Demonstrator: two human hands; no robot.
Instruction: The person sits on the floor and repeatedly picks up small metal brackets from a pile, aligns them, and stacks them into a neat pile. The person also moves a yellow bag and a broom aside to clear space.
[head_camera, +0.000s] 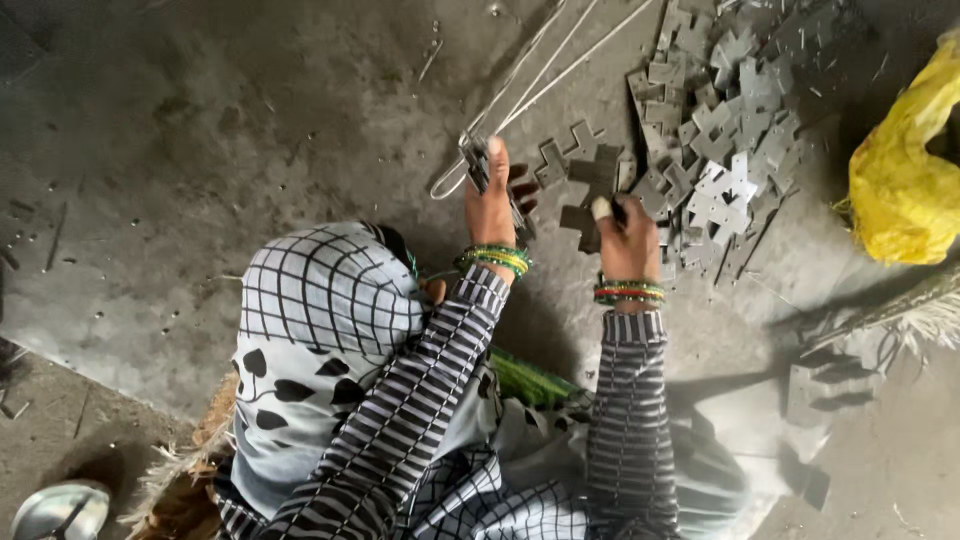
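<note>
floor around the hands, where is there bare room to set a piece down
Bare concrete floor lies left of the left hand, up to the wire loop. Right of the right hand it is crowded: the metal cutout pile, then the yellow bag.

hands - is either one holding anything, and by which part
The left hand grips a small stack of flat metal pieces by its lower end. The right hand pinches a cross-shaped metal plate at its near arm.

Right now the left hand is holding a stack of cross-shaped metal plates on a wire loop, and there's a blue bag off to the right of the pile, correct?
Not quite: the bag is yellow, not blue, as the head view shows. The rest stands: the left hand holds cross-shaped metal plates at a wire loop, and the bag lies right of the pile.
</note>
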